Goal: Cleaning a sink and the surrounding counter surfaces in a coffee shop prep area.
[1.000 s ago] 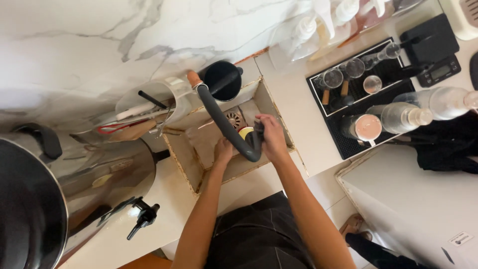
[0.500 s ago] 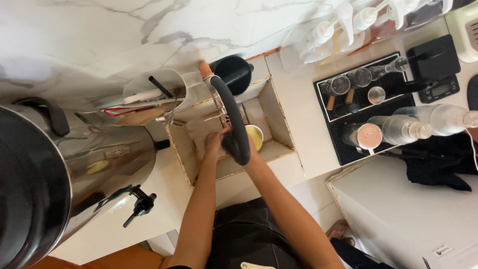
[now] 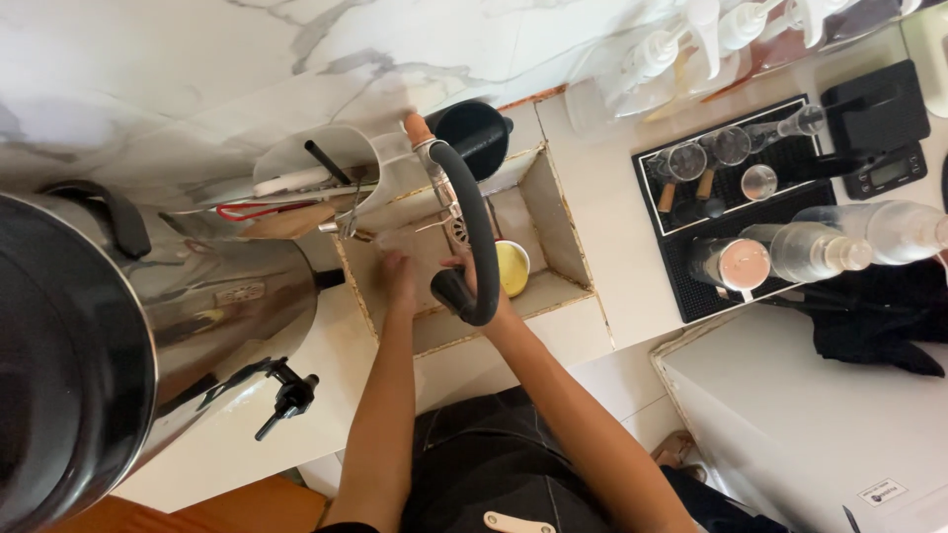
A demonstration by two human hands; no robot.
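I stand over a small square sink (image 3: 553, 212) set into a white counter. A black bendy tap hose (image 3: 481, 227) arches over it, its nozzle (image 3: 452, 291) pointing down near the front rim. My left hand (image 3: 398, 271) is inside the sink left of the nozzle, blurred, fingers apart, holding nothing. My right hand (image 3: 462, 266) is under the hose beside the nozzle and mostly hidden by it. A round yellow thing (image 3: 513, 268) lies in the sink just right of my right hand.
A big steel urn (image 3: 148, 326) with a black spout (image 3: 286, 395) fills the left. A white utensil holder (image 3: 316, 168) and a black cup (image 3: 472, 126) stand behind the sink. On the right are a black mat with glasses (image 3: 721, 197), a scale (image 3: 879, 128), bottles (image 3: 849, 242) and a black cloth (image 3: 879, 316).
My hands were pressed together under the nozzle; now they are apart, the left one moved to the left in the sink. The camera view has shifted slightly.
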